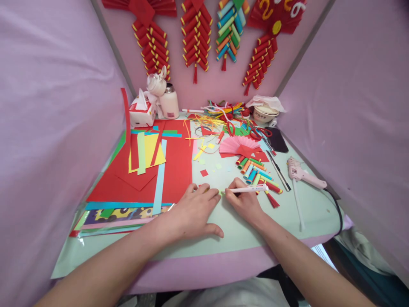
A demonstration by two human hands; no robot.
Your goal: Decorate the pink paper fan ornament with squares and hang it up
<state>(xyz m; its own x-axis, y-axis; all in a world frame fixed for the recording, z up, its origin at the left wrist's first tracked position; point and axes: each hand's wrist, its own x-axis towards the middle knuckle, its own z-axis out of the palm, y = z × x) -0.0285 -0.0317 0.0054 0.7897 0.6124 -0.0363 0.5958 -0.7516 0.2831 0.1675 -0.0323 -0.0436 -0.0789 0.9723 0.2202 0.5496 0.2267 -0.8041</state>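
My right hand (244,204) is closed around a white pen (251,188), its tip low over the pale tabletop. Beside the tip shows a tiny bit of light green paper (221,193); most of it is hidden. My left hand (196,211) lies flat, fingers stretched and thumb apart, its fingertips close to that bit. Just beyond the right hand rests a paper firecracker string (252,170) of small coloured rolls, with a pink paper fan (238,146) at its top and a red tassel (272,199) below.
Red paper sheets (179,170) with coloured strips lie at left. A pink glue gun (303,174) with its cord stands at right. Scissors (260,134), a dark phone (277,140) and paper scraps (204,172) lie farther back, near a white bottle (169,102) and tissue box (142,113).
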